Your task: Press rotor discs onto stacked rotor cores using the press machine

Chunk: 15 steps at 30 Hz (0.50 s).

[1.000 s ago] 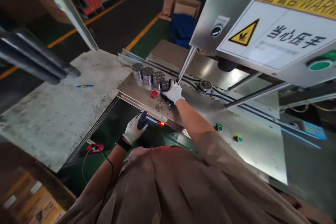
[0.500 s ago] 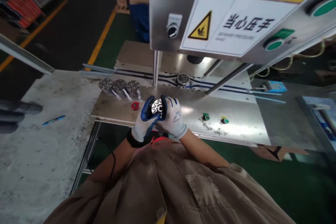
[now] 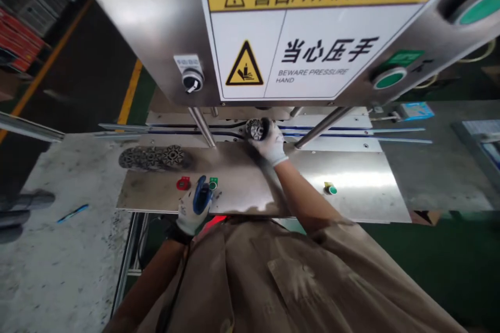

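Observation:
My right hand (image 3: 270, 144), in a white glove with dark coated fingers, is wrapped round a round slotted metal core (image 3: 255, 129) at the middle of the rail fixture under the press. The fingers cover its right side. Close to my body, my left hand (image 3: 195, 207), in a white and blue glove, hovers at a green push button (image 3: 213, 183), its fingers loosely bent and apart. Nothing shows in it, and whether it touches the button is unclear. Left of it sits a red button (image 3: 183, 183). Several similar slotted metal cores (image 3: 152, 157) stand in a row on the steel plate.
The press housing (image 3: 148, 26) with a warning sign hangs over the fixture, on steel posts (image 3: 318, 127). Rails (image 3: 390, 135) run left and right. Another green button (image 3: 331, 190) is on the plate's right part. A blue pen (image 3: 72, 213) lies on the worn white table (image 3: 58, 260).
My hands have parted from the core they held together near my body. The right has moved forward to the fixture; the left has dropped back left beside the green button. My view has shifted.

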Each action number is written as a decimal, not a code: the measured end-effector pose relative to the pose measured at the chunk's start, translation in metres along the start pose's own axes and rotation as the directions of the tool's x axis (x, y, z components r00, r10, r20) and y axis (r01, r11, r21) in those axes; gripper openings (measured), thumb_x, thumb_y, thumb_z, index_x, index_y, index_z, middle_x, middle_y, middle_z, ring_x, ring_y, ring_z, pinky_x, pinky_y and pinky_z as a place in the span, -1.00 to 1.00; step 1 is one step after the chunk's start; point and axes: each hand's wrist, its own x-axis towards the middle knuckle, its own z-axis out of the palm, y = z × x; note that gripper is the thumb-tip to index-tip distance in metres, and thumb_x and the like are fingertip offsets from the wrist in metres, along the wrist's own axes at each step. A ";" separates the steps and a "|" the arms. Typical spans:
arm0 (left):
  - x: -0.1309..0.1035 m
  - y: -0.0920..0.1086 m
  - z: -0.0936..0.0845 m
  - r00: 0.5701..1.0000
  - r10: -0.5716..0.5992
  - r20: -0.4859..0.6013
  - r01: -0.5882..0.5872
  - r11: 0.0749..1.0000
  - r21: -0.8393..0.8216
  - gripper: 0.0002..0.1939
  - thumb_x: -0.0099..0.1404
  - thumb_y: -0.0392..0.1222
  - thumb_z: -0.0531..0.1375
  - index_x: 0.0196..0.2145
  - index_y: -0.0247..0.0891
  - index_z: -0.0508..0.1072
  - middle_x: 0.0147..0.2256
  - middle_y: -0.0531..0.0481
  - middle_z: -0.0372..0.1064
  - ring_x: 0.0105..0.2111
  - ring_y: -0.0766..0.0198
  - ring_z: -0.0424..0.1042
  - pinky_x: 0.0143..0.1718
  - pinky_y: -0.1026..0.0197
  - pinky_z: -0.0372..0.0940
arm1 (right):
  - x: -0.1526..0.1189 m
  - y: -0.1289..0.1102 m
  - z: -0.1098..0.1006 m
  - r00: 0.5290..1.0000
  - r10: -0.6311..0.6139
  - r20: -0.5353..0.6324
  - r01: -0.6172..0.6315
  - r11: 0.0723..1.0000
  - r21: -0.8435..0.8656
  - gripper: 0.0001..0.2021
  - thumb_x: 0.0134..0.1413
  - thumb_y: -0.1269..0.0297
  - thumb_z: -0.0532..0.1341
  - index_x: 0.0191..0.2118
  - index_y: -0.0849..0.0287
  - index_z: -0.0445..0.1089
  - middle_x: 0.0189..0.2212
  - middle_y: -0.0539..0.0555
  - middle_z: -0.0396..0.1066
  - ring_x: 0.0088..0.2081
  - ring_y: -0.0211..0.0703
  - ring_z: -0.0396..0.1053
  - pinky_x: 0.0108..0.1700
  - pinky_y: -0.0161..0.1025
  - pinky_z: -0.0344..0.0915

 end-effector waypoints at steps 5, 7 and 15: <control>0.001 -0.043 -0.010 0.972 0.223 0.071 -0.233 0.951 0.201 -0.59 0.38 -0.02 0.16 0.09 -0.20 0.55 0.00 -0.22 0.59 -0.12 -0.03 0.61 -0.03 0.03 0.52 | 0.044 -0.003 0.028 0.986 0.164 -0.037 -0.167 0.983 -0.083 -0.14 -0.26 0.19 0.49 0.22 0.33 0.26 0.14 0.38 0.37 0.17 0.26 0.37 0.32 0.13 0.31; 0.005 -0.048 -0.008 0.959 0.273 0.079 -0.282 0.943 0.178 -0.54 0.39 0.01 0.18 0.16 -0.20 0.51 -0.05 -0.20 0.60 -0.13 0.00 0.61 -0.06 0.06 0.52 | 0.040 -0.011 0.039 0.973 0.221 -0.073 -0.228 0.968 -0.103 -0.11 -0.20 0.18 0.47 0.28 0.34 0.18 0.17 0.40 0.33 0.21 0.26 0.33 0.33 0.14 0.29; 0.017 -0.051 -0.012 0.852 0.477 0.215 -0.510 0.850 0.136 -0.46 0.37 0.04 0.21 0.21 -0.27 0.47 0.08 -0.27 0.53 0.05 -0.08 0.53 0.11 -0.03 0.43 | 0.049 -0.016 0.044 0.922 0.385 -0.054 -0.387 0.899 -0.206 0.08 -0.20 0.19 0.50 0.41 0.37 0.00 0.22 0.47 0.29 0.24 0.27 0.32 0.30 0.17 0.31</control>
